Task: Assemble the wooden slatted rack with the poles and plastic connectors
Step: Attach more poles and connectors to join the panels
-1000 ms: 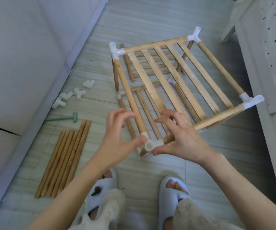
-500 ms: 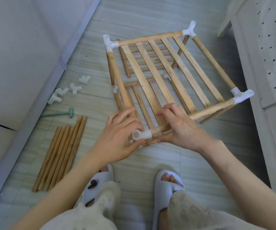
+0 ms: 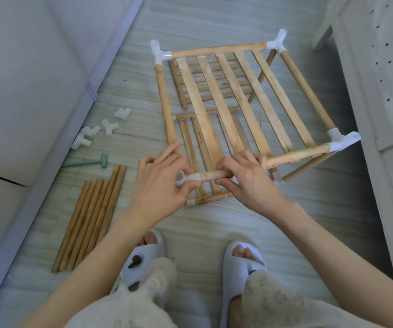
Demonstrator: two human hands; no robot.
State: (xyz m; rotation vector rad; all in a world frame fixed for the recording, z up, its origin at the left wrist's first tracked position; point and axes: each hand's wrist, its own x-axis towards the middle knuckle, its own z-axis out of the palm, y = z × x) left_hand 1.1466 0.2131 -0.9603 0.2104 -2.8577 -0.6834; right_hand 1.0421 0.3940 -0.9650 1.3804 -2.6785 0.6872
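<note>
Pale wood and white plastic make up the slatted rack (image 3: 235, 100), which stands on the grey, wood-grain floor (image 3: 226, 223) between a white wall on the left and a white dotted fabric edge on the right. Its top tier is a square of round poles joined at the corners by smooth, glossy white connectors, with flat, lightly grained slats running across it. Through the slats a lower slatted tier shows beneath.

At the rack's near left corner, the left hand (image 3: 160, 185) curls its thumb and fingers around the corner connector (image 3: 188, 179), a short white tube piece with an open round socket facing left. The index finger reaches up along the left side pole (image 3: 164, 100). The right hand (image 3: 245, 178) grasps the near front pole (image 3: 292, 156) just beside that connector, fingers wrapped over the top and thumb tucked underneath. The two hands sit close together, nearly touching at the fingertips.

Toward the floor's left edge, a bundle of loose round poles (image 3: 91, 221) lies side by side, straight and smooth, pointing away from the person. Beyond them rests a small mint-green mallet (image 3: 89, 163), and further on a scatter of spare white connectors (image 3: 101, 130), three-way and stubby, lies near the wall's skirting. Grey foam slippers (image 3: 240, 263) and fleecy trouser legs show at the near edge.
</note>
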